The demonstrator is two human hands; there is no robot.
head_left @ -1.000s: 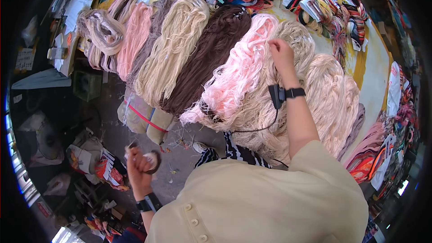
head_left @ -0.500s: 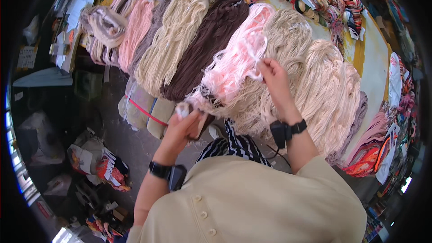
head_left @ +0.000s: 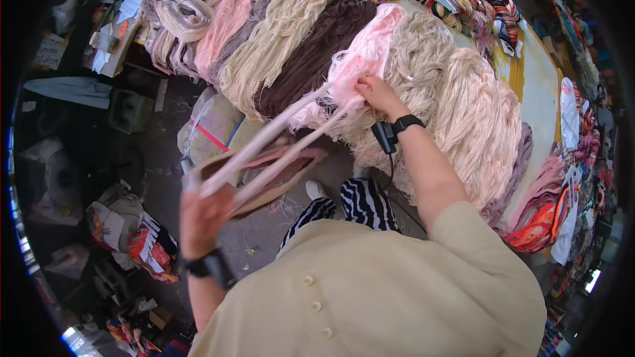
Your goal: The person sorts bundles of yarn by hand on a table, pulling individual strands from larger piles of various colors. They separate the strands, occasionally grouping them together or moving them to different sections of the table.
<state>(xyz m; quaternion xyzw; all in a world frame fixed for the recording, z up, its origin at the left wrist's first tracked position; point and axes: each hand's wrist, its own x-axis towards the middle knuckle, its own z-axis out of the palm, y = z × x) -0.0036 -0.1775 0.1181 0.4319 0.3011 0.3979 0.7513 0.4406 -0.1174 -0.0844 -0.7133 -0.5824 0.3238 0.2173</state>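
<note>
Pale pink yarn strands [head_left: 281, 125] stretch taut from the pink hank [head_left: 367, 46] on the table down to my left hand [head_left: 205, 215]. That hand is closed round their ends and smeared by motion. A loop of brownish and pink yarn [head_left: 301, 162] also hangs from it above the floor. My right hand [head_left: 380, 96] rests at the lower part of the pink hank, fingers bent and pinching its strands. A dark brown hank [head_left: 317, 53] lies just left of the pink one, and a beige hank [head_left: 420, 46] just right. Wide cream hanks [head_left: 476, 112] spread beyond.
More hanks, among them a cream one [head_left: 281, 26] and a salmon one [head_left: 225, 26], line the table's left. Multicoloured yarn bundles [head_left: 463, 6] lie at the back. A wrapped bale [head_left: 215, 129] stands below the table edge. A cable [head_left: 403, 198] hangs from my right wrist device.
My left hand has swung down and left, drawing pink strands out long, and the brownish loop has come into view. My right hand has shifted slightly left along the pink hank.
</note>
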